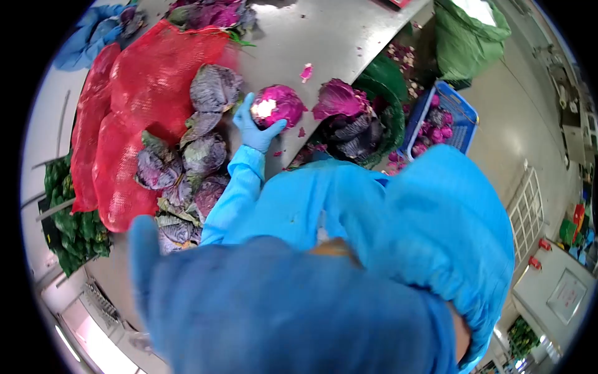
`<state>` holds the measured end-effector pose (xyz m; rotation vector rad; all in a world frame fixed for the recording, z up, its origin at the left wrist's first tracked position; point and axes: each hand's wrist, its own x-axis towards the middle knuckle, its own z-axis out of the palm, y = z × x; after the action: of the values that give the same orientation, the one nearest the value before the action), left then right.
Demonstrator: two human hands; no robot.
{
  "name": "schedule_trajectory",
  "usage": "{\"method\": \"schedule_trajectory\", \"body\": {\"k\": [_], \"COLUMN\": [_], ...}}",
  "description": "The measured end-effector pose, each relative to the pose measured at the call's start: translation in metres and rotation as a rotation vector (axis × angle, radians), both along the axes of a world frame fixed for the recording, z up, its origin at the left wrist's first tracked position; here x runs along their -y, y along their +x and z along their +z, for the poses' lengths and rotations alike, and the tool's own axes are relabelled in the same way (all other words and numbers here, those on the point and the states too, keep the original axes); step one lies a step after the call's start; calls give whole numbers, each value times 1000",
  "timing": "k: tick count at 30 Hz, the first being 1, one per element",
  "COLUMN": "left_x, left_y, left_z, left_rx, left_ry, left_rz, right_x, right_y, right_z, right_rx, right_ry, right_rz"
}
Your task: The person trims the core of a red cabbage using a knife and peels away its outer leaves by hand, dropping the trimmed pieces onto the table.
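Observation:
My left hand (256, 129), in a blue glove, grips the near left side of a trimmed red cabbage (288, 107) on the metal table. The cabbage's pale cut stem faces left. Large and blurred, my right hand (249, 299), also gloved in blue, is raised close to the camera. Its fingers are mostly smeared, so whether it holds anything is hidden. Left of my left arm lie several untrimmed red cabbages (205, 154) with dull outer leaves. Loose purple leaves (341, 100) hang at the table edge on the right.
Red mesh sacks (156, 75) lie along the left. A green bin (393, 103) with dark leaves stands by the table (324, 37) edge. Beyond it are a blue crate (464, 121) of trimmed cabbages and a green sack (470, 47). Leaf scraps dot the table.

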<state>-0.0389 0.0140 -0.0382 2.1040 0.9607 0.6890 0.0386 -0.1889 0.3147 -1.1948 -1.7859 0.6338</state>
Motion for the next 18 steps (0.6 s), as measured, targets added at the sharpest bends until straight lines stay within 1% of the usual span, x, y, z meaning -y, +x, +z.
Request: {"method": "schedule_trajectory", "body": {"k": [1,2,3,4,5,6,7,8,9,10,11,12,13,15,16,17,18], "left_x": [7,6,3,5,8,5,0,-2,-1,-3,2,6,7,10,13,18,21], "left_y": [1,1,3,1,3,6,8,6,5,7,9,11,11,11,10,7,4], "left_z": [13,13,13,14,15,15,15,15,15,14,21,27,26,21,11,-2,-9], "left_rx": [39,54,-24,-106,-125,-110,-49,4,50,219,311,406,408,410,414,414,412], "left_ry": [-120,-141,-109,-89,-30,-29,-40,-54,-70,-142,-270,-398,-399,-265,-266,-307,-347], "left_rz": [28,22,23,31,30,38,-21,-81,-144,-220,-231,-240,-238,-249,-240,-104,30], "right_x": [3,4,6,3,-8,-27,-53,-77,-103,-120,-131,-140,-143,-144,-146,-146,-146], "right_y": [2,9,11,20,29,43,69,81,98,107,115,122,124,121,120,122,126], "right_z": [-1,-6,-10,-20,-36,-57,-82,-107,-155,-184,-217,-250,-273,-299,-302,-304,-304], "right_rx": [0,-9,-40,-75,-53,81,431,427,428,467,466,365,264,272,275,276,198], "right_ry": [36,72,120,146,110,5,-98,-321,-236,-337,-339,-255,-172,-195,-212,-213,-278], "right_rz": [-17,-69,-120,-222,-307,-329,-157,-204,-294,-474,-476,-478,-477,-516,-559,-551,-488]}}
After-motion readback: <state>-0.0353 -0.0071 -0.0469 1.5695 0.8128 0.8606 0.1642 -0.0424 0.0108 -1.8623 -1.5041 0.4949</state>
